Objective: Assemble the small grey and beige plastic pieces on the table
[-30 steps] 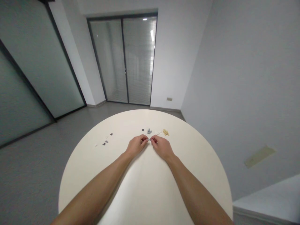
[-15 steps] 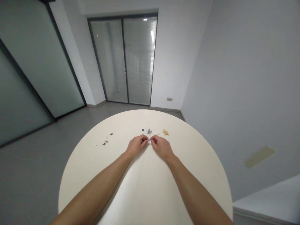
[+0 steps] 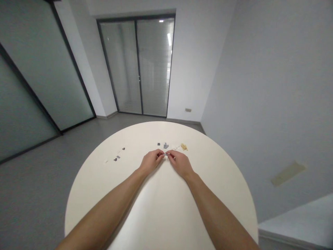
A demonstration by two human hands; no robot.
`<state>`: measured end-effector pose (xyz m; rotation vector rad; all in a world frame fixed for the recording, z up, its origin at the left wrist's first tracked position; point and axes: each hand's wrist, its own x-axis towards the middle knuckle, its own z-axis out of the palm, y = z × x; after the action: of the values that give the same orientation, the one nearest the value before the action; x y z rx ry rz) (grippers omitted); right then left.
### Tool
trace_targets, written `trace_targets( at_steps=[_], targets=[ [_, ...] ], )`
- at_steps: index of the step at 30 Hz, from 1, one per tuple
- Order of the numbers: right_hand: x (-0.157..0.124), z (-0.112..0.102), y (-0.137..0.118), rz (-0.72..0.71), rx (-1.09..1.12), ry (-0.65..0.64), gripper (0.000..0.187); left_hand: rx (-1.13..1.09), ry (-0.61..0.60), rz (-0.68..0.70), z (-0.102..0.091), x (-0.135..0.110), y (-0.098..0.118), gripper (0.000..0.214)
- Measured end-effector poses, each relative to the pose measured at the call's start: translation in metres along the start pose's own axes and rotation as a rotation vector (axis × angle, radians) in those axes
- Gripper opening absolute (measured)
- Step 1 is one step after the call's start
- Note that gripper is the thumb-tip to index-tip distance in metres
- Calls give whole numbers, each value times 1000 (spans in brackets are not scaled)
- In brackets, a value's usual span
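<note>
My left hand [image 3: 152,160] and my right hand [image 3: 179,162] meet near the far part of the table, fingertips pinched together. Between them is a small grey piece [image 3: 166,154], gripped from both sides and mostly covered by my fingers; its exact kind is too small to make out. Just beyond my fingertips lie a few grey pieces [image 3: 165,146] and a dark square piece [image 3: 159,144]. White pieces [image 3: 176,147] and a little heap of yellow pieces [image 3: 184,147] rest past my right hand.
The round white table [image 3: 166,215] has a curved edge all round. Off to the left lie dark bits [image 3: 116,159], a second dark bit [image 3: 123,149] and a white bit [image 3: 106,161]. Glass doors [image 3: 137,66] and walls stand behind.
My right fingertips have shifted slightly, and a bit more of the grey piece shows between my hands. The pieces on the table lie as before.
</note>
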<state>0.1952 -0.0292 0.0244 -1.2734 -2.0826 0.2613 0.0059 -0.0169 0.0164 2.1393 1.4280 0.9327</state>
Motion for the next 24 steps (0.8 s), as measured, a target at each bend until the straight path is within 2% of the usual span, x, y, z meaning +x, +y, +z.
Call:
trace_targets(
  at_steps=[24],
  targets=[
    [2,2,-2,25,-82,-17,20,16,-17,-32,1,1,2,21]
  ],
)
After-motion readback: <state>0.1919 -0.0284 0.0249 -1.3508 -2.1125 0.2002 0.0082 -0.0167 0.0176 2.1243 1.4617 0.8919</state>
